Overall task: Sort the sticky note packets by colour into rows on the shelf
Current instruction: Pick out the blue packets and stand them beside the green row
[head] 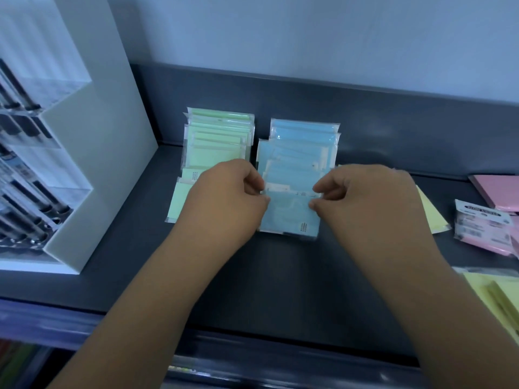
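Head view, mid-frame: left hand and right hand pinch the light, slippery blue packet by its side edges, probably the surest hold.

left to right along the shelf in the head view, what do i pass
pen display rack → green packet row → blue packet row → yellow packet → pink packets
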